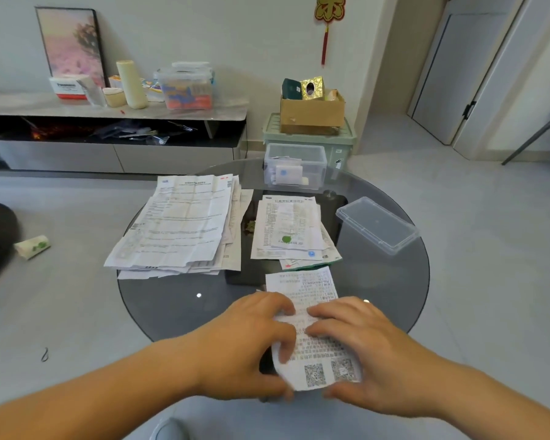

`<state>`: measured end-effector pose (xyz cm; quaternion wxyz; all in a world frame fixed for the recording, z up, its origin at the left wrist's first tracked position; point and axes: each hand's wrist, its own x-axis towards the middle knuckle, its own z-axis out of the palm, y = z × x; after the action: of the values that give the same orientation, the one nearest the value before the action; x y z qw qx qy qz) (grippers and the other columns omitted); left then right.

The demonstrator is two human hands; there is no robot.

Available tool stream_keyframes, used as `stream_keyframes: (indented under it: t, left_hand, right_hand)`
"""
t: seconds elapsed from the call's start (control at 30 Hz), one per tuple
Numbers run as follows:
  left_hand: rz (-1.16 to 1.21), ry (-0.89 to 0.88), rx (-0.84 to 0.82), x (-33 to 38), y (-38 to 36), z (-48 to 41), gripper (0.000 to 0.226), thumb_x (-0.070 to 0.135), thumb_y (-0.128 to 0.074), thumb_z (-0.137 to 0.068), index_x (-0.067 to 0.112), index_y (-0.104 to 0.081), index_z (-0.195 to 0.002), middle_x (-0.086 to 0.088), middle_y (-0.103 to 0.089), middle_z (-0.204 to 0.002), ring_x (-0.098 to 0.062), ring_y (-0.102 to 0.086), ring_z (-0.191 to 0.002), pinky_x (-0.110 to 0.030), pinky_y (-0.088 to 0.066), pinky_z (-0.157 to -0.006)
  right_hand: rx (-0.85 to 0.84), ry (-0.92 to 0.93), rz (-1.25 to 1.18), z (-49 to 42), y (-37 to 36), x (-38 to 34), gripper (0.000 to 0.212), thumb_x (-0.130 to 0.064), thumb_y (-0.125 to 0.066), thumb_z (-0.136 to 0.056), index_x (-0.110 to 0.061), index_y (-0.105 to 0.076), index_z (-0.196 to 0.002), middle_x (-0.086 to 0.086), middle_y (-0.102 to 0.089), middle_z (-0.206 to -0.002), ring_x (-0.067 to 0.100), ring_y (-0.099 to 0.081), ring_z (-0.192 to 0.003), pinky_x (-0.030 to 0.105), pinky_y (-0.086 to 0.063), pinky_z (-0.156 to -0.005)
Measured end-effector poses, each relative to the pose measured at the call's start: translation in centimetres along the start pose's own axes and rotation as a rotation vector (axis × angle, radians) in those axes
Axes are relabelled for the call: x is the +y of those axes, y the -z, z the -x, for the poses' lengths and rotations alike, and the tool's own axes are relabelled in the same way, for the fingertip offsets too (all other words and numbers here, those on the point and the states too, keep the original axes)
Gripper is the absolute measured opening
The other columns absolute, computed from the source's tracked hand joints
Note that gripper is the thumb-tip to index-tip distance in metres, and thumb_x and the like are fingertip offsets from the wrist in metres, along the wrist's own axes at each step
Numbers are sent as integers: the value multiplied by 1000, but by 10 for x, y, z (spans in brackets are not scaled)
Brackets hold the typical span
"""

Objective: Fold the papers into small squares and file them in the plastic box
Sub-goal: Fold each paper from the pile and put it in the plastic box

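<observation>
On a round dark glass table (172, 300) over grey floor, unfolded papers (178, 223) lie at 10 o'clock, a smaller stack (289, 230) at centre, the plastic box (294, 166) at 12, a clear lid (377, 225) at 2. At 6, the left hand (245, 344) and right hand (372, 350) curl their fingers round a printed sheet (308, 300).

A sheet (302, 289) lies under the fingers (281, 308); beyond them a left pile (178, 223) and right pile (288, 230); box (318, 173) farther, lid (377, 225) right.

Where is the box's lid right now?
Head view: the clear lid lies at the right edge of the glass table, right of the smaller paper pile, nearer than the plastic box.
</observation>
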<state>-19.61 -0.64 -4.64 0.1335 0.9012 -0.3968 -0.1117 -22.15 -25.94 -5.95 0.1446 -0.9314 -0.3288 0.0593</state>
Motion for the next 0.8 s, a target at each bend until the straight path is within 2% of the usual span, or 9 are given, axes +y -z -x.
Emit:
stream_keyframes:
  t: [0.07,0.2,0.27,0.33,0.43,0.5,0.57,0.7,0.8]
  left_hand:
    - [149,26,46,0,6,-2,20,53,-69,-87,33,-64,-89,15,-49,-130,-1,-45,-121,-25,-36,-107]
    - [415,215,177,-6,16,-9,15,42,-66,-92,31,-60,-83,16,-66,-96,-2,-61,-95,-27,-52,-86]
    - [390,304,242,-11,15,-17,16,40,-64,-93,28,-58,-84,11,-65,-85,-4,-60,-81,-26,-51,-74]
    - [344,376,285,-15,13,-25,17,38,-62,-94,26,-53,-84,8,-61,-79,-7,-55,-71,-25,-44,-64]
    - [332,453,325,-19,11,-35,17,36,-59,-95,26,-47,-86,7,-60,-79,-10,-56,-69,-25,-40,-60]
    - [299,473,325,-21,9,-39,19,38,-59,-95,27,-44,-91,8,-60,-82,-10,-58,-72,-26,-44,-61]
    - [240,468,308,-20,6,-42,28,44,-61,-93,28,-41,-102,11,-58,-93,-8,-58,-79,-25,-46,-65]
    - [96,355,280,-20,-4,-42,61,60,-64,-84,34,-38,-132,8,-40,-129,-11,-45,-116,-29,-45,-99]
    - [-4,313,202,-23,-3,-42,60,69,-56,-86,42,-41,-138,10,-34,-137,-12,-33,-126,-32,-32,-111]
  right_hand:
    - [52,-36,-99,0,1,0,53,-65,-54,-85,-40,-52,-132,-27,-40,-141,-5,-25,-136,24,-26,-115]
    - [164,-259,-355,-13,12,2,23,-51,-53,-92,-42,-59,-113,-23,-62,-110,0,-58,-104,30,-51,-88]
    - [226,-406,-448,-25,15,5,31,-47,-60,-93,-45,-50,-122,-22,-65,-112,-2,-62,-95,21,-53,-77]
    - [264,-488,-468,-37,13,8,53,-47,-65,-91,-42,-38,-136,-21,-66,-104,1,-61,-90,17,-49,-72]
    - [282,-528,-392,-47,6,11,71,-57,-64,-87,-42,-26,-145,-20,-59,-96,13,-57,-95,36,-53,-84]
    - [237,-550,-256,-50,2,10,74,-62,-62,-87,-44,-22,-146,-19,-54,-115,13,-51,-105,41,-48,-97]
    - [227,-547,-95,-50,-1,9,77,-65,-59,-86,-42,-20,-149,-16,-49,-130,11,-44,-112,38,-37,-105]
    - [220,-531,-11,-52,-3,14,74,-71,-55,-85,-45,-24,-148,-14,-43,-128,12,-37,-118,34,-30,-101]
    - [249,-482,-37,-50,-6,15,54,-65,-59,-86,-44,-45,-135,-16,-36,-122,10,-32,-119,28,-27,-97]
